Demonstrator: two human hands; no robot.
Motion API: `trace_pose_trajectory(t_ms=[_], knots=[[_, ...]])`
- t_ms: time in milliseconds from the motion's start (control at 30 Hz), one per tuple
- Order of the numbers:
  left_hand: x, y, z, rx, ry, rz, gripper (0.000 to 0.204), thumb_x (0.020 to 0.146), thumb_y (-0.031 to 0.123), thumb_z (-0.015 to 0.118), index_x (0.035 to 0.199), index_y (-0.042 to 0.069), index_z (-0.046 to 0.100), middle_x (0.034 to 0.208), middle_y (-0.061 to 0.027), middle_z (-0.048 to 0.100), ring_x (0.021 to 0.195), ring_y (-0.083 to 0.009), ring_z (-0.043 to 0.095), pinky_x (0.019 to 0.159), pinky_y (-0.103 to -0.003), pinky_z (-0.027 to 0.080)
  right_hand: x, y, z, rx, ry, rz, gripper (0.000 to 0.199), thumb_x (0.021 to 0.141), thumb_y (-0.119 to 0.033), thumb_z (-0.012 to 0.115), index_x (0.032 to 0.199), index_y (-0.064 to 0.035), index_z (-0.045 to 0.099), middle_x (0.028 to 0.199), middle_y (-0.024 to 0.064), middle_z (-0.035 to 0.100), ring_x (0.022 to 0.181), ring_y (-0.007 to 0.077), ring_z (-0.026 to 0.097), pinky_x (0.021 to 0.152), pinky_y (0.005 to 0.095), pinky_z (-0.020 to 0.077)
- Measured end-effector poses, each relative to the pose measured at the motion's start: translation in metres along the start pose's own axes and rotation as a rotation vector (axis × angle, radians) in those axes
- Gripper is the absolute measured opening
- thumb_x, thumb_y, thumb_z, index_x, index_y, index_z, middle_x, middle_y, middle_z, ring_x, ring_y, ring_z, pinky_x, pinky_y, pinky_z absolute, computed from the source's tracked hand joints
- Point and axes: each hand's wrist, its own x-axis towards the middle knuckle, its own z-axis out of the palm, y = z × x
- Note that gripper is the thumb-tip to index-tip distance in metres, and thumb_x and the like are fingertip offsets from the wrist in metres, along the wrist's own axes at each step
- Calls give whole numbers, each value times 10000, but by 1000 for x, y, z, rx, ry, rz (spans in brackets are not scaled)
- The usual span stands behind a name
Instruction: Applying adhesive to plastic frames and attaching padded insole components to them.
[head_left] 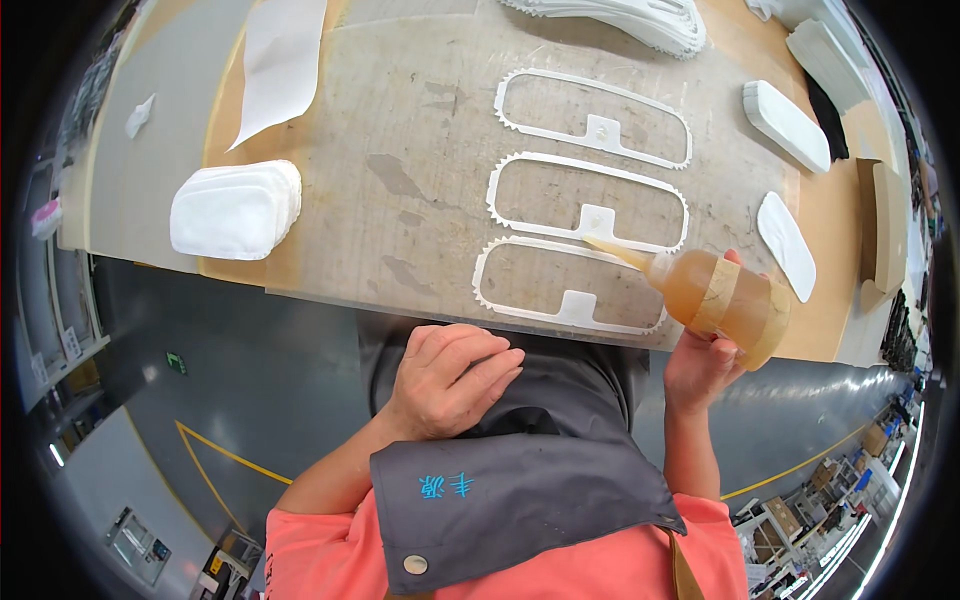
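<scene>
My right hand (702, 362) is wrapped round a squeeze bottle (705, 295) of amber liquid, with strips of tan tape about its body. The bottle is tilted, and its long nozzle reaches left to the lower edge of the tab on the middle white frame (490, 190). Two more white oval frames with toothed ends, the far frame (497, 100) and the near frame (480, 285), lie above and below it. Over the dark apron, close to the table's front edge, my left hand (450, 380) is held loosely bent, fingers slightly apart, with nothing visible in it.
A stack of white oval pads (235, 210) and a white sheet (280, 70) lie at left. More white frames (625, 18) are piled at the back. On the right are a white pad stack (787, 125), a single white pad (787, 245) and a cardboard piece (880, 230).
</scene>
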Motion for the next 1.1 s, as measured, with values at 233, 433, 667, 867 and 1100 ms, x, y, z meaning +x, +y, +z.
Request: trace_pose_trajectory(t_ms=[233,433,667,867,1100], knots=[[-1,-4,1,-12,14,3,300,740,93,844,1023,118,746,1025,4,676,932,-186,641,792,-325,446,0,0,21,11,-41,39,1142,747,-574,867,1576,-128,221,1528,234,427,1394,414,463,1156,580,397],[-3,-7,-2,-17,28,-10,301,733,92,847,1017,115,747,1015,5,679,937,-187,639,797,-330,457,-1,2,40,6,-74,36,1166,720,-599,876,1564,-141,215,1504,235,445,1375,439,477,1133,586,419],[-4,-9,-5,-20,44,-28,291,733,92,847,1007,115,750,1007,6,684,935,-185,639,792,-330,455,2,5,55,-36,-116,1,1152,708,-644,858,1520,-121,230,1470,238,474,1361,427,489,1115,610,437],[-3,-13,-7,-35,59,-33,281,738,100,845,1002,112,753,1004,4,686,933,-186,641,785,-330,454,5,6,64,-85,-161,-35,1147,723,-681,822,1512,-107,219,1459,247,477,1353,418,496,1114,629,435],[-1,-17,-10,-49,61,-41,270,749,103,839,1006,105,754,996,-2,684,933,-189,644,783,-329,458,11,11,70,-81,-256,-106,1093,807,-612,793,1584,-113,207,1535,249,411,1396,447,451,1167,607,375]])
